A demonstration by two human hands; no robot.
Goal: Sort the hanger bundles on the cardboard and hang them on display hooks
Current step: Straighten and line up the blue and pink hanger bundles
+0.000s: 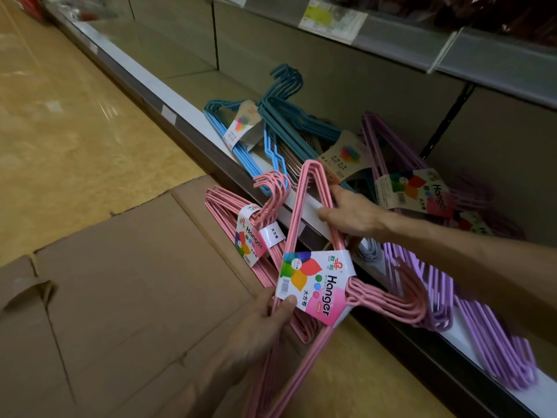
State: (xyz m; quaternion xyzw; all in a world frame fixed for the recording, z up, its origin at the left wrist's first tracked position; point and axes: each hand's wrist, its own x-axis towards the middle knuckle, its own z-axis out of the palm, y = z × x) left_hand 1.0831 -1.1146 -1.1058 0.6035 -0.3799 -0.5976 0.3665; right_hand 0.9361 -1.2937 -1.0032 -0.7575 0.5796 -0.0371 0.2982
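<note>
Pink hanger bundle [313, 224] in both grips: thin wire, matt pink coating, faintly grainy. Band label [316, 282] between the grips: glossy printed card, smooth, creased at the edges. Second pink bundle [241, 224] left of the upper grip: same matt coated wire, same glossy card band. Cardboard [120, 282] under the lower grip: plain brown corrugated board, matt, dull, scored along the folds. Blue bundles [271, 125] beyond the upper grip: coated wire, slight sheen; kraft-toned paper labels. Purple bundles [422, 267] right of the grips: matt lilac coating. Shelf edge [180, 95]: painted metal, smooth, satin. Floor [60, 116]: polished, glossy, reflective.
</note>
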